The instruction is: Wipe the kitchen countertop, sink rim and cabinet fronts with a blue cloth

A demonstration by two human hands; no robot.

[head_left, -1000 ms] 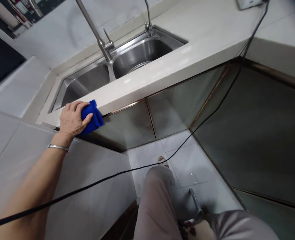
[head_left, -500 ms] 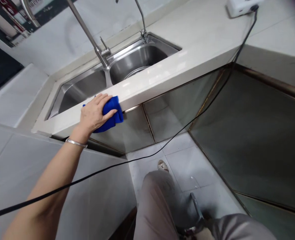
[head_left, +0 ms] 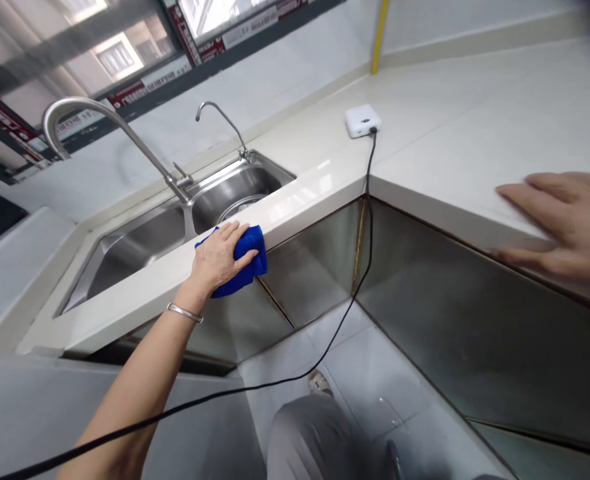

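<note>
My left hand (head_left: 218, 259) presses a blue cloth (head_left: 253, 257) against the front edge of the white countertop (head_left: 305, 203), just in front of the sink. Part of the cloth hangs over the edge, and the fingers are closed over it. At the right, my right hand (head_left: 569, 223) is spread, somewhat blurred, at the edge of the other stretch of counter, with nothing in it. Behind the cloth lies the double steel sink (head_left: 189, 220), with a round metal thing (head_left: 239, 205) partly hidden in its right basin.
A tall curved faucet (head_left: 119, 123) and a thin small tap (head_left: 222, 117) rise behind the sink. A white box (head_left: 363, 121) sits on the counter, and its black cable (head_left: 345, 320) droops across the space before me. Cabinet doors (head_left: 449, 300) stand below.
My left hand and the cloth have slid rightward along the counter edge. My right hand has come into view at the right. The view has tilted up, showing the window.
</note>
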